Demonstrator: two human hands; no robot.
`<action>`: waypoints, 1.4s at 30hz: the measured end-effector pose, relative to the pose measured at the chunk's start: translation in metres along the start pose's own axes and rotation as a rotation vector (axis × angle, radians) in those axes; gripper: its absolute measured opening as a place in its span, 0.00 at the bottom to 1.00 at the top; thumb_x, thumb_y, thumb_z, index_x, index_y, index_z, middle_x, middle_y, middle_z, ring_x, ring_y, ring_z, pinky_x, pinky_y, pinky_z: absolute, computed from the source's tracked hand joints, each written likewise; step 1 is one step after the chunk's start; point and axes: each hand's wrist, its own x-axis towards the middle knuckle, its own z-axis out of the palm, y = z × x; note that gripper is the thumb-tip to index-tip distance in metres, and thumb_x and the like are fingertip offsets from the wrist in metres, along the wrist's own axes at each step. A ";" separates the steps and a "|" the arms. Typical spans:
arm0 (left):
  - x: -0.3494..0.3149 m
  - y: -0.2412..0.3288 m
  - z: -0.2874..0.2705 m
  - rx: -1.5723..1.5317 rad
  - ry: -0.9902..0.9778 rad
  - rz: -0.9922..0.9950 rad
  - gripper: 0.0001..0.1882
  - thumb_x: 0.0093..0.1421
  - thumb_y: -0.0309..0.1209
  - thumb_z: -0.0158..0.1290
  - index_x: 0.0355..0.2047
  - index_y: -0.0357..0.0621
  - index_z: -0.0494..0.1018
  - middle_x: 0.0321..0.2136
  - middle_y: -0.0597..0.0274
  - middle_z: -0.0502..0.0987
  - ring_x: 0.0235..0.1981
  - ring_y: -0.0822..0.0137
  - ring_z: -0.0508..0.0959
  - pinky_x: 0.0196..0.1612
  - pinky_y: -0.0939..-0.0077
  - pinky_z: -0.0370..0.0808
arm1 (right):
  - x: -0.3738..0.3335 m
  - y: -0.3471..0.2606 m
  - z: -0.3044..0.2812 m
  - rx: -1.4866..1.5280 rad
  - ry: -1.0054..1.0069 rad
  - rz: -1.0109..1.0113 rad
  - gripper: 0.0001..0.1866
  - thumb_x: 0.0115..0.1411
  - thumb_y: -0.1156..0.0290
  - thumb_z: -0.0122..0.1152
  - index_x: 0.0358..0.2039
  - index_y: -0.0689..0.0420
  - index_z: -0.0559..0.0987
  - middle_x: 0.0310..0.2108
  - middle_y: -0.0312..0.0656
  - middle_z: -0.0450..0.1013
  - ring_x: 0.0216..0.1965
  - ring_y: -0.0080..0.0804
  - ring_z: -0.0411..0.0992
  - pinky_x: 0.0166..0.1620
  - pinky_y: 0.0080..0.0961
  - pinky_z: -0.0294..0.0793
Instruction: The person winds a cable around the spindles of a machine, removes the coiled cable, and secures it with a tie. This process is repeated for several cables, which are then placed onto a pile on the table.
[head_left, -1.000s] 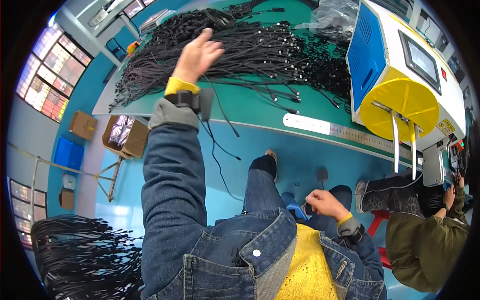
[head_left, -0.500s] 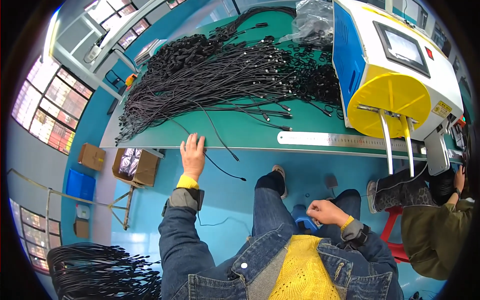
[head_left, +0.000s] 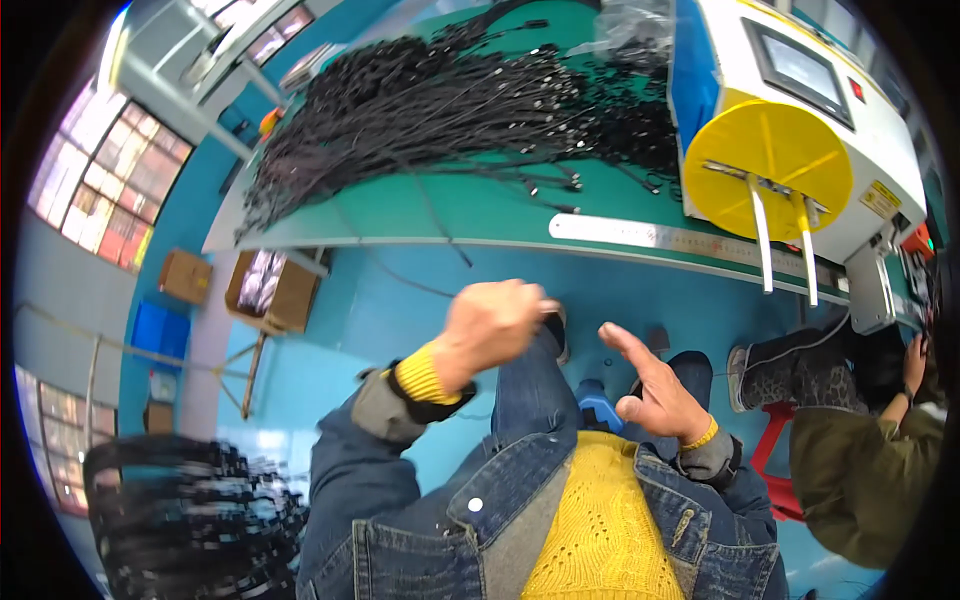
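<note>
My left hand (head_left: 492,322) is raised above my lap, its fingers closed. A thin black cable (head_left: 405,279) runs from the table edge to this hand, which grips its end. Facing it on the right, my right hand (head_left: 662,395) has its fingers stretched out, thumb apart, and holds nothing. Another black cable end (head_left: 450,240) hangs over the table edge. On the green table (head_left: 500,200) lies a big pile of black cables (head_left: 420,120) with plugs at their right ends.
A steel ruler (head_left: 620,232) lies along the table's front edge. At right stands a white machine with a yellow disc (head_left: 765,185) and two protruding prongs. More cables (head_left: 190,520) hang at lower left. A co-worker's sleeve (head_left: 860,480) and a red stool (head_left: 775,460) are at right.
My left hand has left the table edge and come right and nearer, pulling the cable along. My right hand has risen and its fingers have opened. The view has shifted slightly.
</note>
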 end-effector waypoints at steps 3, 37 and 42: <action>0.023 0.051 0.023 -0.175 -0.115 -0.164 0.11 0.56 0.34 0.48 0.21 0.43 0.65 0.16 0.56 0.71 0.18 0.57 0.74 0.19 0.64 0.69 | -0.029 0.023 -0.005 0.206 -0.182 0.137 0.26 0.59 0.62 0.50 0.53 0.63 0.60 0.44 0.47 0.67 0.44 0.32 0.69 0.39 0.23 0.70; 0.133 0.121 0.006 -1.178 -0.249 -0.136 0.07 0.55 0.27 0.53 0.30 0.35 0.75 0.21 0.66 0.73 0.21 0.80 0.68 0.24 0.86 0.64 | -0.079 -0.042 -0.123 -1.281 0.797 -0.188 0.19 0.44 0.86 0.56 0.40 0.63 0.72 0.33 0.47 0.72 0.31 0.41 0.72 0.35 0.28 0.72; 0.177 0.115 0.008 -1.123 -0.051 -0.300 0.07 0.54 0.26 0.54 0.30 0.32 0.75 0.19 0.69 0.72 0.21 0.82 0.67 0.24 0.88 0.63 | -0.039 -0.013 -0.142 -0.965 0.990 -0.195 0.16 0.47 0.84 0.55 0.39 0.63 0.72 0.34 0.47 0.71 0.33 0.43 0.72 0.34 0.28 0.72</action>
